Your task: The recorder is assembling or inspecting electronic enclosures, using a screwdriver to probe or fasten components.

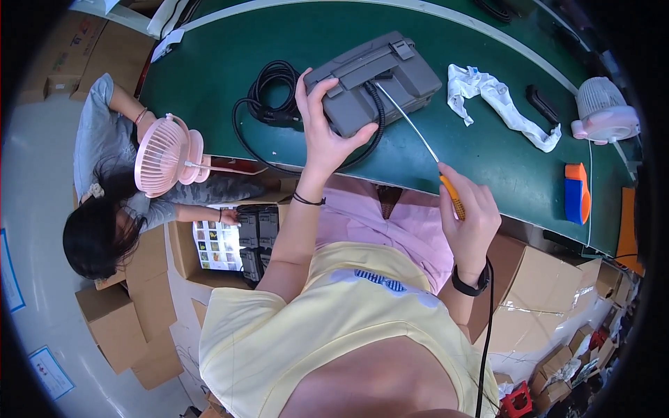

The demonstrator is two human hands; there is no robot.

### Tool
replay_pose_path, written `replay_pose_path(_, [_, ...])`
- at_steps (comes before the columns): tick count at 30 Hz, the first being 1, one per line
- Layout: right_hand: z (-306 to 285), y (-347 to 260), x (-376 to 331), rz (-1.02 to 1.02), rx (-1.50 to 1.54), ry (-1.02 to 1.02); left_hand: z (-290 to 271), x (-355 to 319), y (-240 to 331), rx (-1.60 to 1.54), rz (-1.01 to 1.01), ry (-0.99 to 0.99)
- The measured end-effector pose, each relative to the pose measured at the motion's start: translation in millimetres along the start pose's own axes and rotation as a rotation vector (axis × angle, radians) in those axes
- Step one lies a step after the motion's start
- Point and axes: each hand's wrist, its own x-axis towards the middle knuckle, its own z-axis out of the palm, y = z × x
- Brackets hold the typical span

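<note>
Screwdriver tip set into the grey case while the other hand steadied it.

The left hand (322, 129) pressed on the near corner of the grey plastic case (376, 80), which lay on the green desk (488, 160) just past its near edge, with its black coiled cable (268, 97) trailing to the left. The right hand (470, 223) had its grip closed round the orange handle of a long screwdriver (418, 132), whose thin shaft slanted up to a spot near the middle of the case's near face. The step in hand looked like working a screw there; whether the tip was seated could not be told. The next move would call for keeping the shaft in line with the screw and the case held from sliding. A white rag (498, 97) and a pink desk fan (603, 108) lay well apart to the right.
</note>
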Motion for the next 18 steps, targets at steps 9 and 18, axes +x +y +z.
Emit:
replay_pose_path(9, [6.8, -0.7, 0.8, -0.034, -0.058, 0.000, 2.1, 0.0, -2.6, -0.032, 0.022, 0.015])
replay_pose_path(18, [4.8, -13.6, -0.5, 0.063, -0.023, -0.110, -2.5, 3.3, -6.3, -0.072, 0.014, 0.023])
